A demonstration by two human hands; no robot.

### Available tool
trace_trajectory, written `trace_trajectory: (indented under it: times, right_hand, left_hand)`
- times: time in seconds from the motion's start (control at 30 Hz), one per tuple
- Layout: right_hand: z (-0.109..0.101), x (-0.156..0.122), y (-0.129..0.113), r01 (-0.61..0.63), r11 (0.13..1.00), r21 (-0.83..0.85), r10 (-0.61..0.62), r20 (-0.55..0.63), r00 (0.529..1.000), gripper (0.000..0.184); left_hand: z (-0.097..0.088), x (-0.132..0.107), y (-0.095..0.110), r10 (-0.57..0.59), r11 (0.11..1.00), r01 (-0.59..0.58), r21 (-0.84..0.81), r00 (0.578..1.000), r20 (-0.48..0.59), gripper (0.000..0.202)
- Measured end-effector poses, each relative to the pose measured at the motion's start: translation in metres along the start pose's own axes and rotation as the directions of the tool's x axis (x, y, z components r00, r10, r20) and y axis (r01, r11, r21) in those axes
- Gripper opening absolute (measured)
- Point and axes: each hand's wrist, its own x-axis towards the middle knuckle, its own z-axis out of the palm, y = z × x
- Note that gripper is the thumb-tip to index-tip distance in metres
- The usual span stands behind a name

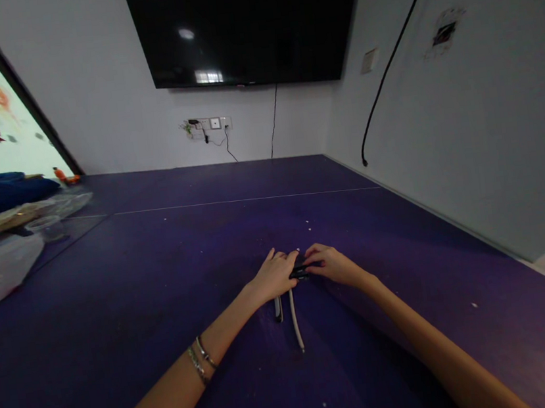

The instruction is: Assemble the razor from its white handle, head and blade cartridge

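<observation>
A small black object (299,271) lies low over the purple surface between my two hands; its exact kind is too small to tell. My left hand (275,276) is closed on its left end, palm down. From the other side, the fingertips of my right hand (328,265) pinch its right end. Below my left hand a thin whitish-grey cable-like strip (295,320) runs toward me, its upper end hidden under the hand. Just left of it lies a narrow black-and-silver piece (278,309), also partly covered by that hand.
The broad purple surface (197,239) reaches to the walls, with small white specks. At left lie a blue cloth (5,192), a clear plastic cup (47,228) and a white bag (0,270). A television (251,28) hangs above wall sockets (214,123); a black cable (387,67) dangles at right.
</observation>
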Motion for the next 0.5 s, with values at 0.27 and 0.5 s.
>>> trace_trajectory:
  times: [0.27,0.5]
  right_hand:
    - [0.0022,-0.0010,0.0007,-0.003,1.000,0.008,0.003,0.000,1.000,0.019]
    - [0.0017,-0.0010,-0.0001,-0.003,1.000,0.019,0.003,0.001,1.000,0.018]
  left_hand:
    - [-0.0021,-0.0007,0.0002,-0.002,1.000,0.002,0.007,1.000,0.007,0.060]
    - [-0.0053,-0.0013,0.0034,-0.015,1.000,0.015,0.002,1.000,0.022,0.059]
